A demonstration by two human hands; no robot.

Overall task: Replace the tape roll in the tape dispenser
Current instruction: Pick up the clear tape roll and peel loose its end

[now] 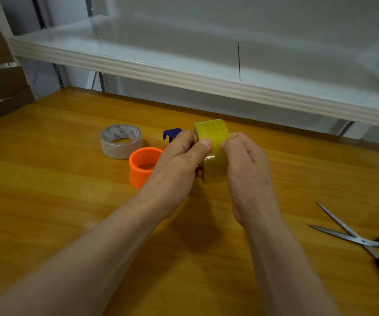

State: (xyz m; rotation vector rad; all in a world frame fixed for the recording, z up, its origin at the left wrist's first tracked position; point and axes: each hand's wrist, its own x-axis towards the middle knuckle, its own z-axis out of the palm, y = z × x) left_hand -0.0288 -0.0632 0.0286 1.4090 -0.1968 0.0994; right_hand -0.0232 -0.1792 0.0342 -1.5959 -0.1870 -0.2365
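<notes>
Taking the yellow tape roll (212, 151) as the landmark and working across from the left: well to its left a silver-grey tape roll (121, 141) is lying flat on the wooden table (58, 201), and just nearer the landmark an orange ring (144, 166) — apparently a dispenser core, though that is a judgement — is standing open end up beside the grey roll. Immediately left of the yellow roll and partly hidden behind the knuckles, a blue plastic piece (172, 134) is peeking out, likely part of the tape dispenser; most of it is hidden. The left hand (179, 165) is gripping the yellow roll from its left side, thumb pressing on the outer face, fingers curled behind. The right hand (245, 165) is clasping the same roll from its right, thumb tip resting on the tape surface as if feeling for the loose end; whether an end is lifted cannot be told. The roll is being held on edge, above the table, between both hands. Far to the right of the roll, open scissors (361, 242) are lying near the table edge. Risks from here — the tape end tearing narrow or sticking back if picked at an angle, and the roll going onto the core facing the wrong way
</notes>
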